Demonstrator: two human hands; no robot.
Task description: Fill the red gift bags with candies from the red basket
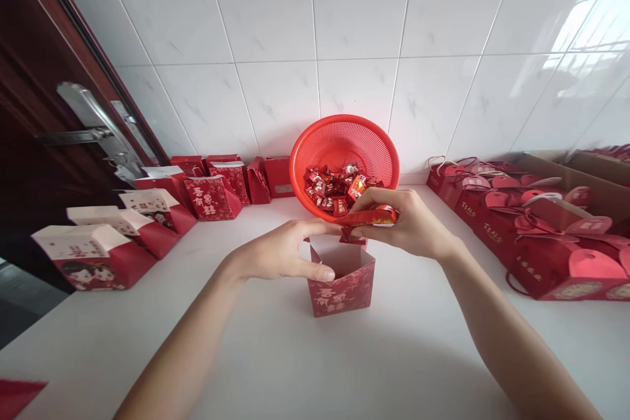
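Note:
An open red paper box (343,292) with pale characters on its front stands upright on the white table (275,348). My left hand (283,252) grips its left rim, thumb at the front and fingers behind. Above the box's back edge, my right hand (406,220) pinches a shiny red packet (367,217) held nearly level. Behind the box, a red plastic basket (315,138) leans toward me with small red wrapped candies (335,187) in it. The inside of the box is mostly hidden.
Several red and white boxes (123,256) stand at the left, more (214,197) along the wall. At the right are rows of red gift boxes (534,259) with handles. A door with a metal handle (93,128) is at far left.

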